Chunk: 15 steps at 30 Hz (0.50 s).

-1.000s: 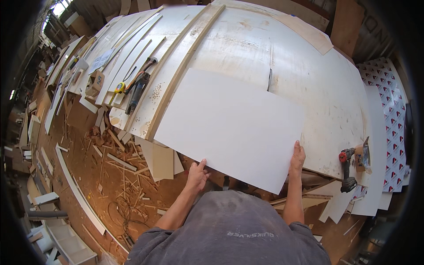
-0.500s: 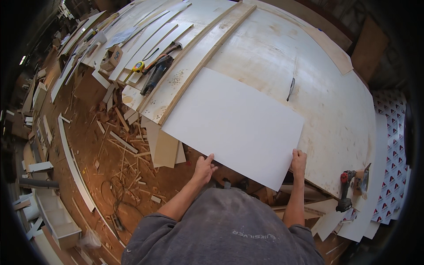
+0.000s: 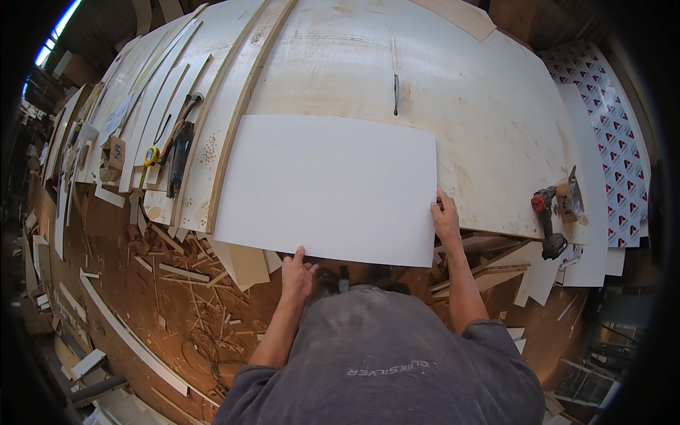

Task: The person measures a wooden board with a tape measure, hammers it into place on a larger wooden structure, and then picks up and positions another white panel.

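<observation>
1. Mostly the viewpoint shifts since the earlier frame; the white panel point(image 3: 326, 188) lies beside the wooden strip point(image 3: 252, 73).
2. Left hand point(image 3: 298, 278) grips its near edge, right hand point(image 3: 445, 218) its right.
3. Aligning seems underway; adjusting calls for even guidance.

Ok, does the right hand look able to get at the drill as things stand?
Probably, once it lets go: the right hand holds the edge of the white panel, but nothing seems to block the way across the tabletop to the drill.
</observation>
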### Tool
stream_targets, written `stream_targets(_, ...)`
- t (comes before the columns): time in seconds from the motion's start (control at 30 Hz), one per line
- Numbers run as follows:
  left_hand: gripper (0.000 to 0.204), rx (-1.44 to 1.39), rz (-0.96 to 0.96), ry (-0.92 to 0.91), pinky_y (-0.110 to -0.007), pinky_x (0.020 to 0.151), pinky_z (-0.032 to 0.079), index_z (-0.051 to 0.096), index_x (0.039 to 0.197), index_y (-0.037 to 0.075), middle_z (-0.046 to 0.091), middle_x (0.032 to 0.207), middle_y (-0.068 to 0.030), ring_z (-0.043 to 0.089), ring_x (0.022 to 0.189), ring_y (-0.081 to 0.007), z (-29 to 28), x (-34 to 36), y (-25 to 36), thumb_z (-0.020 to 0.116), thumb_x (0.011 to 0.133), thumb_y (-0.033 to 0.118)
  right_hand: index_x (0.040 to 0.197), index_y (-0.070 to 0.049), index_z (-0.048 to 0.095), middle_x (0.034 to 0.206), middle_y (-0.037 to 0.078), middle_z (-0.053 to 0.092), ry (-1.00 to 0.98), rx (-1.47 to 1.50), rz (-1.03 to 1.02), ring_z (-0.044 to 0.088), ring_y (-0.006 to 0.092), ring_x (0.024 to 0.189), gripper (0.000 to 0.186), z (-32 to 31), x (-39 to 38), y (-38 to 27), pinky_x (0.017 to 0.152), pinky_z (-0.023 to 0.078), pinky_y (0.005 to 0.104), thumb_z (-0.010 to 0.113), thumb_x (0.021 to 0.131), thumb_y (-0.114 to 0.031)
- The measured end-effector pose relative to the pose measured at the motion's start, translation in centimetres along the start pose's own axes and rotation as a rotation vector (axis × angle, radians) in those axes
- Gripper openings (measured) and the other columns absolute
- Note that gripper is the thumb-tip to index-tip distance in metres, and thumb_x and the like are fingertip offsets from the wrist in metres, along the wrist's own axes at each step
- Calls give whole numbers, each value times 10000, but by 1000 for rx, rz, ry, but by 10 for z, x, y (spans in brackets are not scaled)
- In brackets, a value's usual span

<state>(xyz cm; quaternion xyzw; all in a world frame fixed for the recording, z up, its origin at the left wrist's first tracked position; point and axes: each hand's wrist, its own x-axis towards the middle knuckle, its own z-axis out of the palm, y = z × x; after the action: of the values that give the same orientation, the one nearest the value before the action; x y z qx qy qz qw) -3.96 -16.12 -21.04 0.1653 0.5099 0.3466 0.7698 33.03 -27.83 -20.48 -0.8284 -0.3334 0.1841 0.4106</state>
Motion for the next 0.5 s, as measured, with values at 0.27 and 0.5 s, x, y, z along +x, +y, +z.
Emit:
stream_targets(0.27, 283, 65, 277, -385, -477, 878, 561, 441, 1196, 48, 615, 1086, -132, 657, 988, -296, 66, -76, 103, 498, 1010, 254, 1339, -81, 538, 1372, 149, 480, 57, 256, -161, 397, 312, 1323, 475, -55, 2, -44, 1090, 352, 387, 615, 905, -256)
stream_targets(0.5, 394, 259, 657, -481, -383, 959, 500, 436, 1322, -7, 600, 1194, -174, 616, 1108, -273, 145, -41, 169, 431, 1042, 271, 1191, -38, 592, 1175, 72, 629, 49, 258, -277, 580, 160, 1076, 326, -71, 60, -112, 932, 454, 292, 655, 919, -206)
